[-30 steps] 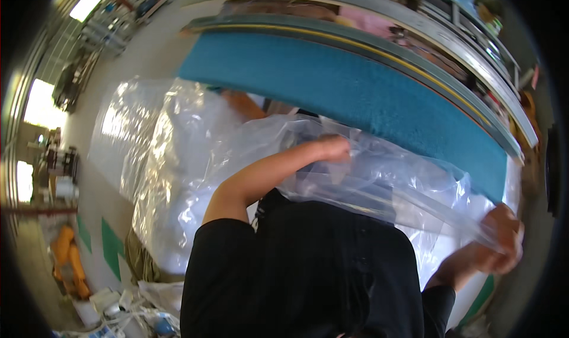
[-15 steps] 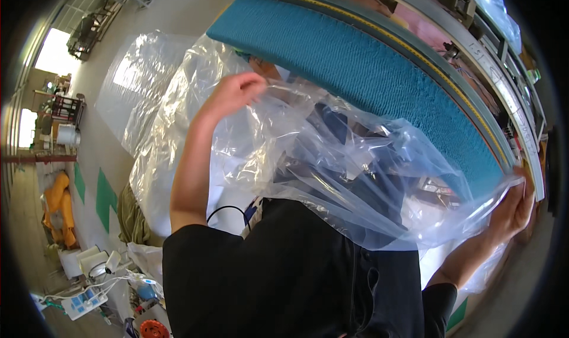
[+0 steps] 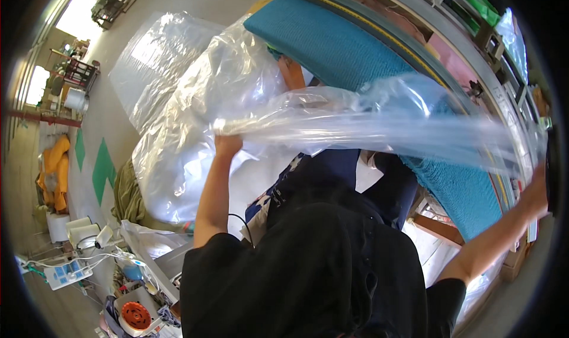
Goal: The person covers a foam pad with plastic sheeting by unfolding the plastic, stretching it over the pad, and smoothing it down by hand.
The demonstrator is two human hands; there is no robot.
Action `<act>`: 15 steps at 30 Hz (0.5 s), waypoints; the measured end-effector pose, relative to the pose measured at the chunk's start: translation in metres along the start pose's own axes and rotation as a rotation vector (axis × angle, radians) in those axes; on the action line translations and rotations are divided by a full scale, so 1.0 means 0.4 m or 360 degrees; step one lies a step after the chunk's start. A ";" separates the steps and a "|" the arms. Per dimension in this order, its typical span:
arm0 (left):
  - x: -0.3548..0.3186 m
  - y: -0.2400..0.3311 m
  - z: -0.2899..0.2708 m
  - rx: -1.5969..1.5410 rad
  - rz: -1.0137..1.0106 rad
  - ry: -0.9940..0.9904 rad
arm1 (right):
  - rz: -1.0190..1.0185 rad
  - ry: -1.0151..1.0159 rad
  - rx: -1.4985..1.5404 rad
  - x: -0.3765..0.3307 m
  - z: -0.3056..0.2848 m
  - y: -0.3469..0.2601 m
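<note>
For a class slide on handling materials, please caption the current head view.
Clear plastic sheeting stretches between the person's left hand and right hand, crossing in front of a long blue surface.

Top point(image 3: 308, 273): black, loose-fitting, with soft creases across the chest.
Front edge point(image 3: 366, 273): a wavy fold running down the cloth (perhaps buttoned, but the black swallows the detail).
Left sleeve point(image 3: 210, 258): black, short, wide at the hem.
Right sleeve point(image 3: 446, 302): black and short too.
Trousers point(image 3: 388, 187): dark navy on both legs.
Left hand point(image 3: 228, 143): bare.
Right hand point(image 3: 538, 184): blurred near the dark rim, its covering unclear.
</note>
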State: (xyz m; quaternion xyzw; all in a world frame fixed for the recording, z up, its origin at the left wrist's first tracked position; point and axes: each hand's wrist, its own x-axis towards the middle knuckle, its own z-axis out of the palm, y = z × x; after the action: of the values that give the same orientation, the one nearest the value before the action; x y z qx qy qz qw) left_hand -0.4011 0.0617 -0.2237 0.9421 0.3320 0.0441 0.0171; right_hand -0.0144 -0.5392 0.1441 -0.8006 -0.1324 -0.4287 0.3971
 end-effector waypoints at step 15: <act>0.393 0.191 -0.323 -0.0346 0.0104 0.0548 | 0.0920 -0.0976 -0.2253 -0.407 -1.002 0.362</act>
State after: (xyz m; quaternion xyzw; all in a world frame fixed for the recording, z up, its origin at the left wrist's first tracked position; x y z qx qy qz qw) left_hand -0.2438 0.1012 -0.0793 0.9235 0.2926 0.2406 0.0604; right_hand -0.2645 -0.9128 0.0667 -0.9455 0.2780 -0.0540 -0.1606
